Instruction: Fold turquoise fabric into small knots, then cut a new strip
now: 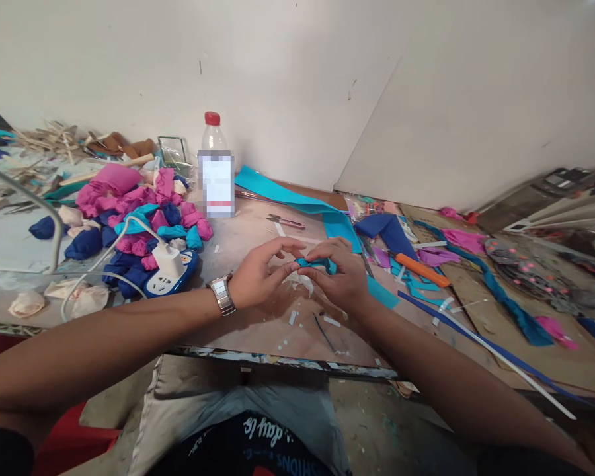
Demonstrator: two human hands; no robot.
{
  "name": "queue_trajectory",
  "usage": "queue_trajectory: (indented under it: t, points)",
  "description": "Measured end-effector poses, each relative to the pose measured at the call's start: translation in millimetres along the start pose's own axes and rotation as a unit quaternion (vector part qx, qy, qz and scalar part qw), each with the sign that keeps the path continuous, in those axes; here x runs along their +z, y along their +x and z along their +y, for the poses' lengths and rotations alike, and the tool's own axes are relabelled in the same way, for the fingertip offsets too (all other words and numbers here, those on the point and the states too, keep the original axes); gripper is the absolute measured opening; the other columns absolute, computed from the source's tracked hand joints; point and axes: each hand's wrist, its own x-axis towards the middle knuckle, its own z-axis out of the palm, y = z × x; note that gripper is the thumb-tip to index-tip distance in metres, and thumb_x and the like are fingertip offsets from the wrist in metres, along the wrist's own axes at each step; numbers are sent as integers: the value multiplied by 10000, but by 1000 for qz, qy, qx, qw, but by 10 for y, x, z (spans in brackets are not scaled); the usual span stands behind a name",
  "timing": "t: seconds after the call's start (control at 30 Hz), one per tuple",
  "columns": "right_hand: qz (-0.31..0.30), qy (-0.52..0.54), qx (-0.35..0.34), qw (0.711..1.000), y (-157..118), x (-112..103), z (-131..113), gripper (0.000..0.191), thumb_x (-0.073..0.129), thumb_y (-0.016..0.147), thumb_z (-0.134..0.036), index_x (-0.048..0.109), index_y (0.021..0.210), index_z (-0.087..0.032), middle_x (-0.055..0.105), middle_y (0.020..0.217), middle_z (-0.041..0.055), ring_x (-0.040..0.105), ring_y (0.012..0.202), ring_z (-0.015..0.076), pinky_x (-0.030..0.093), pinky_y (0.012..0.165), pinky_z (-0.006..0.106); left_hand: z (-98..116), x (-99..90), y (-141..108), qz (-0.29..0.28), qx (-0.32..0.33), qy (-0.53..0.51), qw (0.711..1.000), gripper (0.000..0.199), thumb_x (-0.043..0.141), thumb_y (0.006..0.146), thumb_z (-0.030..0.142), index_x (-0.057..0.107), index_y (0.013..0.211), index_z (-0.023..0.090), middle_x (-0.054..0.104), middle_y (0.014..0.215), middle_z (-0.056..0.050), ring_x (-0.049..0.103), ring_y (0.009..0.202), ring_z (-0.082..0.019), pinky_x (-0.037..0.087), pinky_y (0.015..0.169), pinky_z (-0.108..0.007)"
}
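Between my two hands, over the middle of the table, is a small piece of turquoise fabric (328, 266). My left hand (266, 268), with a metal watch (223, 295) at the wrist, pinches its left end between thumb and fingertips. On the other side my right hand (344, 274) has its fingers curled round the rest of the fabric, hiding part of it. A long turquoise fabric strip (282, 192) lies behind my hands, with a pair of thread snips (286, 221) in front of it.
A pile of pink, blue and turquoise fabric bundles (129, 205) is on the left, beside a power strip (171, 281) with a white charger (168, 260). A red-capped bottle (215, 165) stands by the wall. To the right lie an orange-handled cutter (421, 268) and a white strip (515, 370).
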Motion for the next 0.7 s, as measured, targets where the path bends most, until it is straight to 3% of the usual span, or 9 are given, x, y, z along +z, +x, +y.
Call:
queue_trajectory:
  t: [0.27,0.4,0.57,0.7]
  points:
    - [-2,4,13,1000,-1,3,-84,126,720,956,-393,728,924,-272,792,895,31,701,860,239,479,903,457,-22,26,12,19,-41,-78,996,255,598,1023,372,624,1204,194,689,1232,-123,668,1091,-215,539,907,-353]
    - [3,3,20,1000,-1,0,-99,122,727,947,-373,718,894,-264,776,864,26,691,843,233,471,900,454,-35,32,7,20,-53,-81,995,238,613,1017,370,635,1170,189,692,1200,-114,668,1023,-192,537,896,-342]
    - [10,-4,19,1000,-9,2,-53,119,758,933,-363,719,888,-260,777,868,17,696,841,232,463,884,443,-39,25,3,14,-63,-69,995,261,697,968,362,668,1161,189,719,1184,-104,665,1078,-210,517,944,-357]
    - [9,-6,4,1000,-11,7,-29,95,762,937,-347,739,904,-260,789,862,16,699,840,230,465,870,435,-43,16,13,20,-71,-82,994,232,685,975,357,672,1121,177,719,1150,-100,670,982,-188,530,893,-349]
